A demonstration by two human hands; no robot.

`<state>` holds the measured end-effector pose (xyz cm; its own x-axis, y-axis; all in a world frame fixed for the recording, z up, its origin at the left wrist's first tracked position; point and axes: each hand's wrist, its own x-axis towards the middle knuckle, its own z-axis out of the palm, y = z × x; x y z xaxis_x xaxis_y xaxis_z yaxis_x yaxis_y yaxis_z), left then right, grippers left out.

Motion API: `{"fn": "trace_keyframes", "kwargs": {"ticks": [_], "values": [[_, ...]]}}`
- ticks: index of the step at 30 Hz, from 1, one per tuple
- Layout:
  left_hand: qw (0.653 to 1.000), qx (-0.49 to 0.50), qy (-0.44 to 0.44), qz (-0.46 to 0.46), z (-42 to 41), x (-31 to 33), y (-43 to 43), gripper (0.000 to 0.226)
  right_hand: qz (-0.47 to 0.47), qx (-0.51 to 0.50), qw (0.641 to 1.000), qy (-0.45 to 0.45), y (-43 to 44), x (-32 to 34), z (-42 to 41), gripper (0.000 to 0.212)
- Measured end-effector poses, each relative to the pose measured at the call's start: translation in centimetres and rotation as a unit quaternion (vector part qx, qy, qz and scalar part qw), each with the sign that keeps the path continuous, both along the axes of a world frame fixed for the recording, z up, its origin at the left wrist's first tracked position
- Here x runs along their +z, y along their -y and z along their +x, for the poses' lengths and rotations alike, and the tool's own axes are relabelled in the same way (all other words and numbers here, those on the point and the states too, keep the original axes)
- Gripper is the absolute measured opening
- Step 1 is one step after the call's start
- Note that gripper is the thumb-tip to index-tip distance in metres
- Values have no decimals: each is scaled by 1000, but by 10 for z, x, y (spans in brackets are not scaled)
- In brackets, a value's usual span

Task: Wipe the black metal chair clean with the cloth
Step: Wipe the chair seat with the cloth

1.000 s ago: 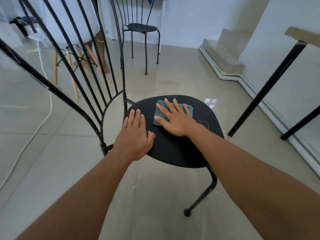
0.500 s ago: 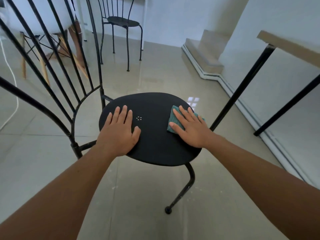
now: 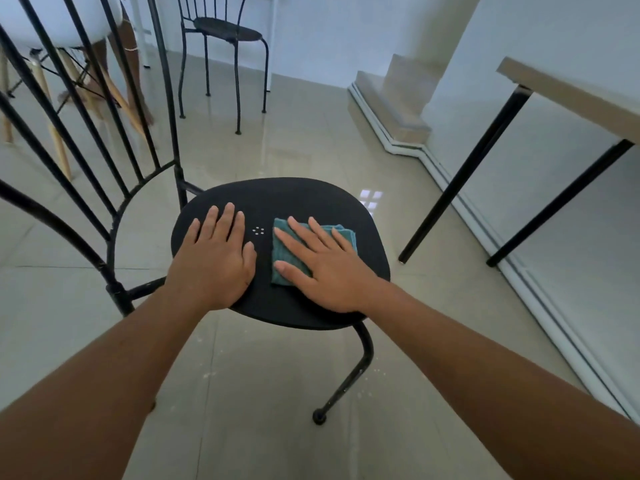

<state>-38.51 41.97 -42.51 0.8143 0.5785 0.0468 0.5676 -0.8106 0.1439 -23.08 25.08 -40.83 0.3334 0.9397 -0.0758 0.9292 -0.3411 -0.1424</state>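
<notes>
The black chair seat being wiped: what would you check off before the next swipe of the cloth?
1. Cloth lies flat on the seat: ok.
2. Right hand presses flat on the cloth, fingers spread: ok.
3. Left hand rests bare on the seat, steadying the chair: ok.
4. Space between the hands for a leftward swipe: not ok, the left hand sits close beside the cloth.
5. Seat already clean: cannot tell, the dark surface hides dust.
6. Backrest bars wiped: cannot tell.
</notes>
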Motion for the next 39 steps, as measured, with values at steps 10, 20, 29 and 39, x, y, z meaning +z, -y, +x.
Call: {"fn": "trace_keyframes", "kwargs": {"ticks": [10,20,29,39], "values": [[1000,-11,-11,9,-3,-1,9,75,-22,-156,987,-12,-6,7,80,79],[1000,2,-16,2,2,3,3,71,-7,-93,996,-8,-31,4,13,76],[998,-36,-39,-47,8,11,37,79,22,-95,995,0,69,-5,-55,72],[972,-229,-3,-41,23,11,98,71,122,-288,949,-19,136,-33,-91,94]]}}
